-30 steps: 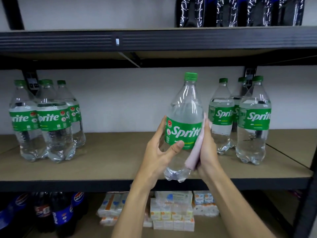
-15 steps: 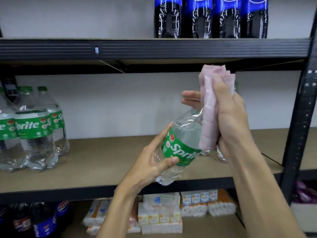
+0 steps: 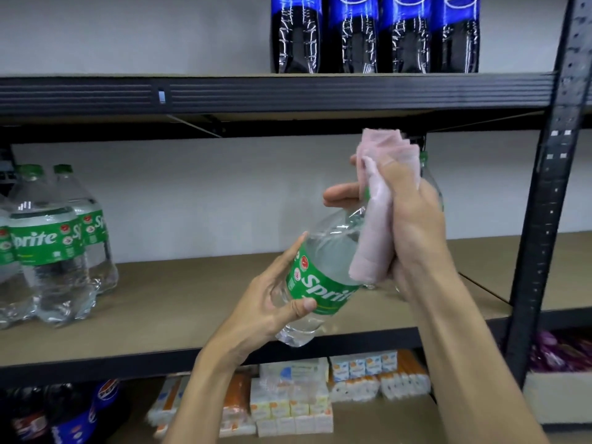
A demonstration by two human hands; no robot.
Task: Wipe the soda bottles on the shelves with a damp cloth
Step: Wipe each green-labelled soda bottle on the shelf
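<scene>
The left hand [image 3: 272, 302] grips the lower body of a Sprite bottle [image 3: 323, 277], thumb across the green label, fingers curled behind. The bottle is tilted, neck up and to the right, held in front of the middle shelf [image 3: 160, 302]. Above this grip, the right hand [image 3: 413, 225] wraps a folded pink cloth [image 3: 374, 232] around the bottle's neck and shoulder, fingers closed on it.
</scene>
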